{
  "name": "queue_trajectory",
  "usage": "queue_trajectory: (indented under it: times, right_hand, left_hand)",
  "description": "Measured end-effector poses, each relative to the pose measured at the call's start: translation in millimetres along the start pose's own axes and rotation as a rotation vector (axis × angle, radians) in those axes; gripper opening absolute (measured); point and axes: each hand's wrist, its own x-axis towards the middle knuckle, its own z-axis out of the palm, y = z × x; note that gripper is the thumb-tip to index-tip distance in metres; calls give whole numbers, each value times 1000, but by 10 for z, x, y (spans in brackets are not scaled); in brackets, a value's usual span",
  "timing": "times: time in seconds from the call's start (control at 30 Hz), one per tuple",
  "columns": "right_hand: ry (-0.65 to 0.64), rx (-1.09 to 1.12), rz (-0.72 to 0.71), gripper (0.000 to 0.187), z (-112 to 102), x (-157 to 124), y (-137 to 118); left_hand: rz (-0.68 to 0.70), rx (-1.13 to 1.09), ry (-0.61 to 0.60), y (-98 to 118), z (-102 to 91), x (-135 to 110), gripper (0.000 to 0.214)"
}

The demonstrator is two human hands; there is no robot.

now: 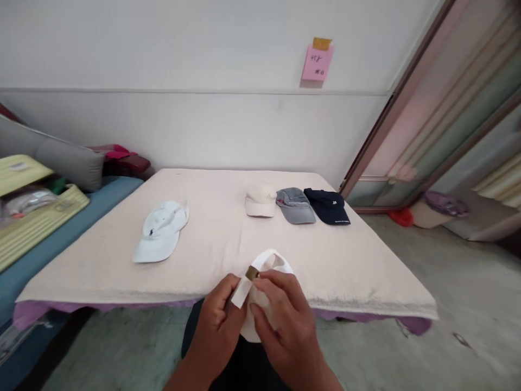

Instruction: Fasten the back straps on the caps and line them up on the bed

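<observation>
A white cap [273, 259] is between my hands at the table's front edge, its back strap [240, 293] with a brass-coloured buckle [252, 272] facing me. My left hand [217, 323] is closed, pinching the strap near its free end. With fingers bent, my right hand [285, 320] grips the cap's fabric and strap beside the buckle. My fingers hide much of the cap. A light white cap with a small dark logo [161, 231] lies to the left on the table. Farther back sit a cream cap [261, 200], a grey cap [296, 205] and a navy cap [327, 206].
The table [211, 228] wears a cream cloth over a purple one. To the left, a yellow open case [49, 217] and a grey cushion [57, 155] rest on a blue surface. A pink note [318, 63] hangs on the wall; a bin [431, 210] stands right.
</observation>
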Motion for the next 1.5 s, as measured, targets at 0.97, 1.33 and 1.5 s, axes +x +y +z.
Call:
queue_trajectory:
  times: [0.97, 1.33, 1.5]
  right_hand:
    - [-101, 450, 365, 24, -267, 89, 192]
    - [-323, 661, 622, 22, -125, 133, 421]
    - [166, 1253, 880, 23, 31, 97, 621]
  left_hand:
    - [-119, -9, -305, -72, -164, -64, 30]
    - [-367, -494, -119, -67, -378, 9, 19]
    - [-396, -836, 292, 76, -485, 120, 25]
